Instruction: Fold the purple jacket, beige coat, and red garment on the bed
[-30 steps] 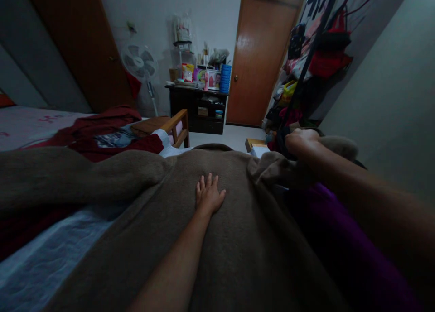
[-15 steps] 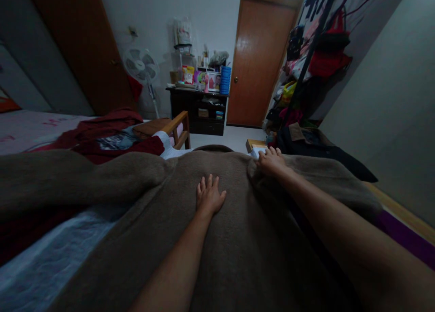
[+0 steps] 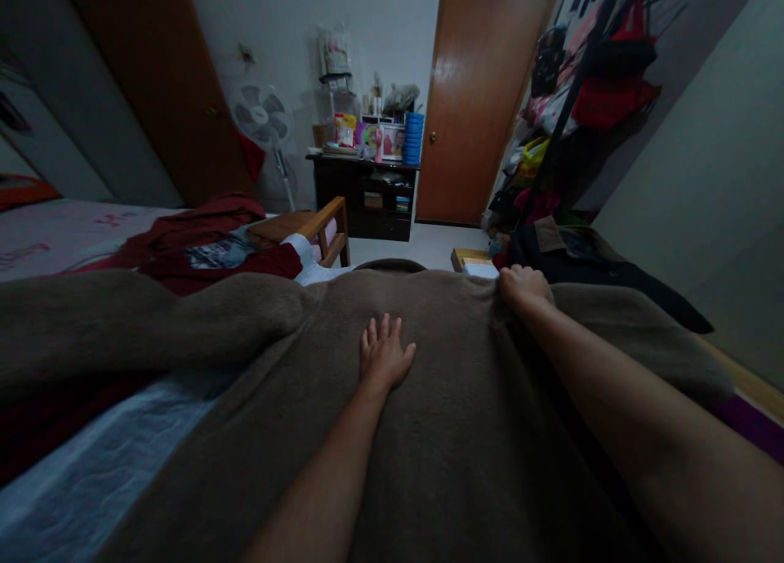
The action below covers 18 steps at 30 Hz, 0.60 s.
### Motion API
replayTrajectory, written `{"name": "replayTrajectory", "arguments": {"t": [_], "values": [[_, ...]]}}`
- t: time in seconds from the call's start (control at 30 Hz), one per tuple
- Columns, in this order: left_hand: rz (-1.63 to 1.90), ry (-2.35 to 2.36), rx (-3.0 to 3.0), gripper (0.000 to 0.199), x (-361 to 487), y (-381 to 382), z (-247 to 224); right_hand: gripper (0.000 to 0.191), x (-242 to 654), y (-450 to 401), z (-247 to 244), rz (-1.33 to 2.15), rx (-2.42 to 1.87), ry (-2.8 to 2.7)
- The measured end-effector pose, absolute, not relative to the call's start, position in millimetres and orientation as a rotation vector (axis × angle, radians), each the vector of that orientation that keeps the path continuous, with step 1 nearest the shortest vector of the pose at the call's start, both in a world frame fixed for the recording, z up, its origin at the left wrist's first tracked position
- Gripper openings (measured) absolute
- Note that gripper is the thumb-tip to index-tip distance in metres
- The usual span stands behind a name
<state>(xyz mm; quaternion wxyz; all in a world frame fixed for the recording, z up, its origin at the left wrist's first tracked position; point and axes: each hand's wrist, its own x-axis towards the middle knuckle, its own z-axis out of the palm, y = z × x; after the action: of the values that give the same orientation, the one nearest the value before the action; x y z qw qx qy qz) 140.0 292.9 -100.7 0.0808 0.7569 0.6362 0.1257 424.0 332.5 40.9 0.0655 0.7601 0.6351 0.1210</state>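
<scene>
The brown fleece garment [image 3: 441,449] lies spread out in front of the person, over a white quilted sheet [image 3: 128,440], and it fills the lower middle of the view. Its one sleeve [image 3: 153,314] extends to the left side, and its other sleeve [image 3: 637,326] goes out to the right, behind the right forearm.

The left hand [image 3: 387,357] rests with the palm down on the upper part of the garment, near the middle. Its fingers are open and well spread, and they have hold of nothing; they only touch the fabric. The right hand [image 3: 525,289] is at the upper right part of the garment, where the sleeve begins. Its fingers are curled closed, and they pinch the fabric there.

At the left, a dark red cloth [image 3: 273,262] lies beyond the left sleeve, near a wooden frame [image 3: 343,224]. At the right, a black garment [image 3: 618,277] lies behind the right sleeve, and a piece of purple cloth [image 3: 753,428] shows at the right edge of the view. Beyond the far edge of the garment there is a small wooden box [image 3: 465,257] with something white on it. Further back, against the wall, stand a white fan [image 3: 263,115] and a dark cabinet [image 3: 361,220] with many items on its top, beside a brown door [image 3: 474,105].
</scene>
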Motion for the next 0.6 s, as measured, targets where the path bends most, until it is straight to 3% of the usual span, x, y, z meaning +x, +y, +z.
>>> {"name": "replayTrajectory", "arguments": {"t": [0.23,0.43,0.6], "values": [[0.363,1.909,2.262,0.07,142,291,-100,0.039,398,321,14,0.559,2.066,2.119],[0.366,1.912,2.268,0.07,141,292,-102,0.056,370,301,-21,0.067,2.055,2.205],[0.359,1.9,2.272,0.069,141,293,-100,0.064,397,295,-29,-0.013,2.179,2.037]]}}
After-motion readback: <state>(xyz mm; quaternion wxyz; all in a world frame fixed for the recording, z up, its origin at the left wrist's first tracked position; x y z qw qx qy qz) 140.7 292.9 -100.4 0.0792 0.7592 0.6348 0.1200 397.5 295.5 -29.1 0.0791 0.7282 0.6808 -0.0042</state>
